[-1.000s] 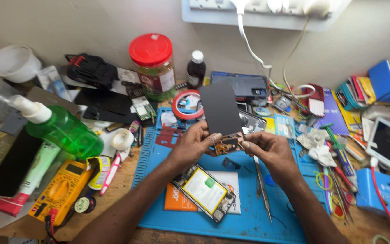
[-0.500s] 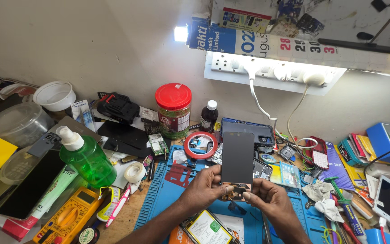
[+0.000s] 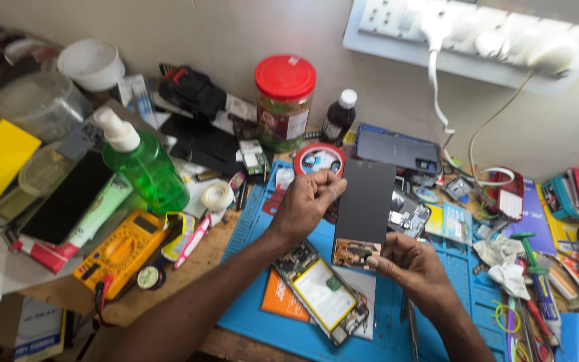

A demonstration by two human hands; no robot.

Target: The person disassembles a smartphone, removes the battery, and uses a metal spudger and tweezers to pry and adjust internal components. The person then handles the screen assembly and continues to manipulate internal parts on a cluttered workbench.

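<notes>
Change: half a second ago both hands met at the bottom edge of the phone screen panel (image 3: pixel 364 208); now the left hand (image 3: pixel 306 204) has gone up to its left long edge, and the view has dropped closer to the bench.
Left hand: fingers curled together, clamped on the panel's left edge near the top.
Right hand (image 3: pixel 413 265): fingertips pinched on the panel's lower right corner, beside the exposed brownish strip.
Panel: dark, upright, lifted above the blue mat (image 3: pixel 437 308).
Opened phone (image 3: pixel 319 291): flat on the blue mat, below and left of the panel, with a yellow-framed white battery label.
Orange card (image 3: pixel 277 302): flat on the mat, tucked partly under the opened phone.
Jar (image 3: pixel 283 100): behind the mat's far edge, red lid, red and green label.
Small bottle (image 3: pixel 338 117): dark with a white cap, just right of the jar.
Tape roll (image 3: pixel 318 159): red ring at the mat's far edge.
Green bottle (image 3: pixel 143 164): white pump, left of the mat.
Yellow meter (image 3: pixel 122 251): left of the mat, nearer the bench front.
Blue phone case (image 3: pixel 397 149): behind the panel's top.
</notes>
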